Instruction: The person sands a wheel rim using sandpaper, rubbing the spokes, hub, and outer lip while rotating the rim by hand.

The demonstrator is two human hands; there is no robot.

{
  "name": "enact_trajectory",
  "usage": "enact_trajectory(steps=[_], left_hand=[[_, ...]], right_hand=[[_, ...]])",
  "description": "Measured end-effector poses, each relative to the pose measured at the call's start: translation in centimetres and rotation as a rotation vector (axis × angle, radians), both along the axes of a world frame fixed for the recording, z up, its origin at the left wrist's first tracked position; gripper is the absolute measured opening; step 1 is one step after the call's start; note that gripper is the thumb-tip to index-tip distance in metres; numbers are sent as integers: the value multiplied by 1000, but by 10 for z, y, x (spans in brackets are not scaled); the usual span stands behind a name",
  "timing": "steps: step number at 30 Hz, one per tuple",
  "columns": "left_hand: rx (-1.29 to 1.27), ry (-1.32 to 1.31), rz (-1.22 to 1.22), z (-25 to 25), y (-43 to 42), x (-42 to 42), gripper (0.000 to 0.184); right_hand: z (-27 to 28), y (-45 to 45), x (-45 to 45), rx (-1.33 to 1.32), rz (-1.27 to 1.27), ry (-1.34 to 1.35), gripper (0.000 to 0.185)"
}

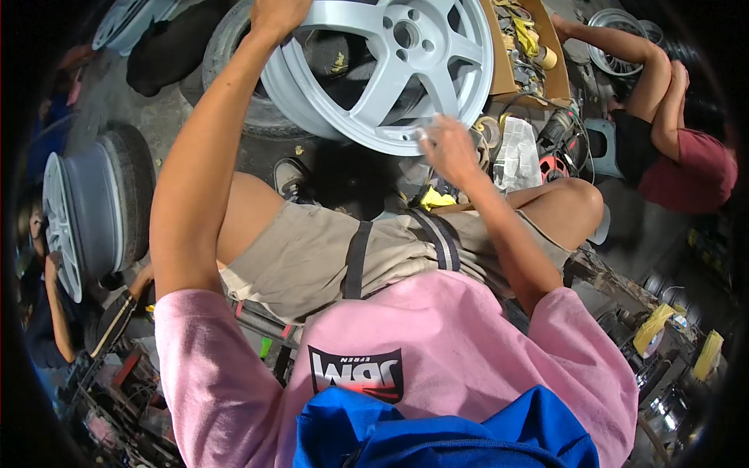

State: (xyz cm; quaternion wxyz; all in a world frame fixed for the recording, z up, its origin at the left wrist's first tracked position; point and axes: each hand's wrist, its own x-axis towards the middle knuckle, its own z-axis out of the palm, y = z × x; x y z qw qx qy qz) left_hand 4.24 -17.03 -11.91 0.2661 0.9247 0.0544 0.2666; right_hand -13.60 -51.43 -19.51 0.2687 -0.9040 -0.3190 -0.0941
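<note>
A light grey spoked wheel [390, 66] leans in front of me at the top of the head view, with a dark tyre [269, 117] behind it. My left hand [279, 14] is closed on the wheel's upper left edge, its fingertips cut off or hidden. Beside the lower right rim, my right hand [451, 150] is closed in a pinch, blurred, with something small and whitish at its fingertips. Whether that thing touches the rim cannot be made out.
An open cardboard box [499, 54] with scraps stands right of the wheel, near newspaper [516, 156] and a corded tool [558, 129]. Another person [686, 164] sits at right. At left, a person's hand [51, 265] is beside another wheel [94, 210] with a tyre.
</note>
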Motion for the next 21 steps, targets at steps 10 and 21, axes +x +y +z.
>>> enact_trajectory(steps=[10, 21], left_hand=[[15, 69, 30, 1, -1, 3, 40], [-32, 70, -1, 8, -5, 0, 40]], right_hand=[[8, -1, 14, -438, -109, 156, 29], [16, -17, 32, -466, 8, 515, 30]])
